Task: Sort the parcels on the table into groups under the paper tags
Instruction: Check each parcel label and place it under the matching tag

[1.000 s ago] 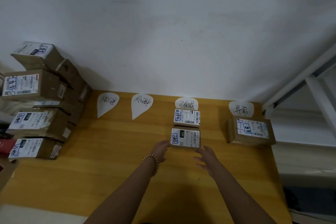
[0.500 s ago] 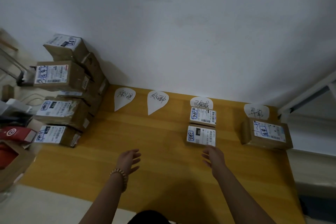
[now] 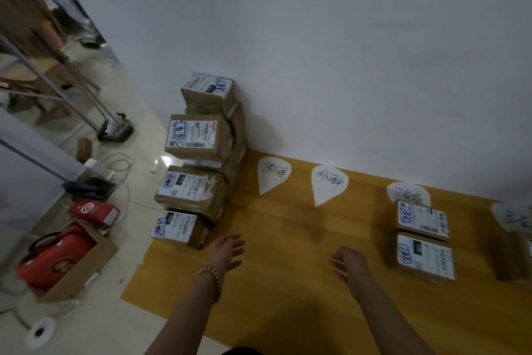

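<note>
Bench (image 3: 288, 239): yellow wood top against a white wall; landmark for all places below.
Paper tags: four white teardrop slips in a row along the bench's far edge, each handwritten. First tag (image 3: 273, 174) and second tag (image 3: 328, 183) have bare wood beneath them; third tag (image 3: 408, 193) is partly covered; fourth tag (image 3: 512, 218) is blurred at the bench's right end.
Sorted parcels: two labelled cartons under the third tag, the far one (image 3: 421, 219) touching the near one (image 3: 424, 258). A brown carton (image 3: 511, 259) sits under the fourth tag, cut off by the frame edge.
Unsorted pile (image 3: 201, 153): labelled cartons stacked several high at the bench's left end, against the wall; the lowest front carton (image 3: 175, 228) rests at the bench's left edge.
Left hand (image 3: 226, 249): empty, fingers apart, hovering over the bench just right of the lowest front carton; a bead bracelet (image 3: 208, 277) on the wrist.
Right hand (image 3: 349, 264): empty, fingers loosely apart, over the mid-bench, left of the near sorted carton.
Progress: judged early; three cartons placed, two tags unserved, most of the pile left.
Next step: probably a reach into the pile; which carton cannot be told.
</note>
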